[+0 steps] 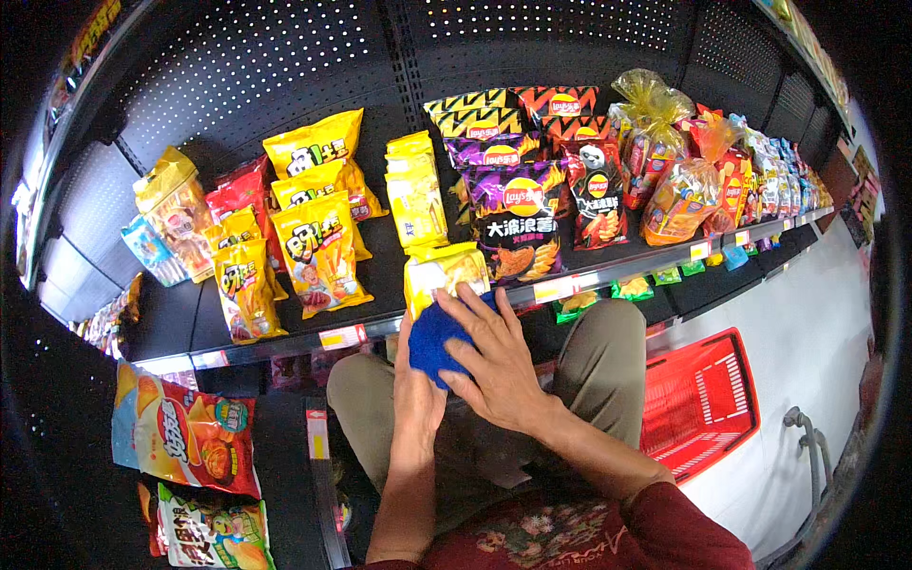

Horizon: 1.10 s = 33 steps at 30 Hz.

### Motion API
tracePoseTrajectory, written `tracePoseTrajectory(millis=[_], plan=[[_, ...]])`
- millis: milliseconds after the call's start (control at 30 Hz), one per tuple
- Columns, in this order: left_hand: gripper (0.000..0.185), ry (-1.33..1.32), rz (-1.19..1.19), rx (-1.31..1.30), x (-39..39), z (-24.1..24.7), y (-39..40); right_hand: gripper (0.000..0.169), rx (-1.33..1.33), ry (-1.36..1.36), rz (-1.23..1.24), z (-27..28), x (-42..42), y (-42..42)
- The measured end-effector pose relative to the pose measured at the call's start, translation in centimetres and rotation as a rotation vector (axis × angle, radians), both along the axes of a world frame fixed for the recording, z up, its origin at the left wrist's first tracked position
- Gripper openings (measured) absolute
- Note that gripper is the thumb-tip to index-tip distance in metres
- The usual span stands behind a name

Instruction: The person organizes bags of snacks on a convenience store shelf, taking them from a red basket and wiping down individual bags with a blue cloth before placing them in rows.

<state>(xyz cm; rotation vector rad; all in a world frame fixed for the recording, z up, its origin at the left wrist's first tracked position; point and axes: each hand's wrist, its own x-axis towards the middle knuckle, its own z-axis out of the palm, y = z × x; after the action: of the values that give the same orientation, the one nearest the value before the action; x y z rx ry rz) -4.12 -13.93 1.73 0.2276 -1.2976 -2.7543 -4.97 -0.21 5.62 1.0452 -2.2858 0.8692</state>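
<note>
My left hand [419,392] grips a yellow snack packet [443,267] by its lower left side, the thumb or fingers running up along the edge. A dark blue cloth [434,342] covers the packet's lower part. Spread over that cloth is my right hand [491,356], pressing it against the packet with the fingertips near the top. The packet is tilted in front of the shelf edge, and its lower end is hidden by cloth and hands. Right behind it stands a row of similar yellow packets [415,192].
On the black shelf [388,274], yellow chip bags [320,249] stand left and Lay's bags [524,221] right. Price tags [558,288] line its edge. Large snack bags [187,427] sit lower left. A red shopping basket [702,406] is on the floor by my right knee [605,363].
</note>
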Motion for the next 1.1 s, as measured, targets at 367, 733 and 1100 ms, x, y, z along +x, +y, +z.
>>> tracePoseTrajectory(millis=[367,733,1100], plan=[[0.050,0.208,0.010,-0.017,2.3,-0.1,2.5,0.032,-0.055,0.147,-0.126,5.0,-4.2,-1.3],[0.051,0.131,0.156,-0.101,2.6,-0.3,3.1,0.049,-0.751,-0.526,-0.159,1.4,-3.4,-0.9],[0.050,0.123,0.174,-0.176,1.9,-0.1,1.5,0.033,-0.537,-0.656,-0.078,-5.1,2.9,2.7]])
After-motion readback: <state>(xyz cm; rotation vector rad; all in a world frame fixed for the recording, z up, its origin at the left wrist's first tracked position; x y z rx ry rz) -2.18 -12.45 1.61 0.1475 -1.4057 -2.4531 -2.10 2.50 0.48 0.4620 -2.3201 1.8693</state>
